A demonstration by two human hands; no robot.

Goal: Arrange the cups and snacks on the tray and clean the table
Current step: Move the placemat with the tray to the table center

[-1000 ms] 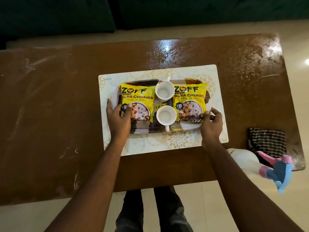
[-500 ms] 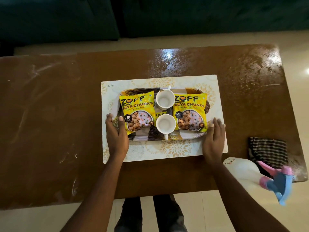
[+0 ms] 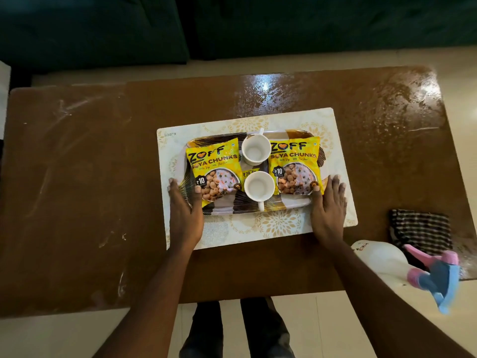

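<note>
Hands are lying flat, fingers straight, grasping nothing: left hand (image 3: 184, 215) is resting at the left end of the tray (image 3: 289, 204), right hand (image 3: 329, 210) at its right end, thumbs touching the left packet (image 3: 213, 166) and right packet (image 3: 294, 164). Far cup (image 3: 255, 152) and near cup (image 3: 259, 186) are standing between the packets. The tray is sitting on a placemat (image 3: 258, 233) on the table (image 3: 77, 177); a spray bottle (image 3: 382, 262) and checked cloth (image 3: 420, 228) are lying at right.

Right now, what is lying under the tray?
The tray lies on a cream placemat with gold flower prints, and the placemat lies on the brown table. The tray covers the placemat's middle, so anything lying between them cannot be seen.
</note>
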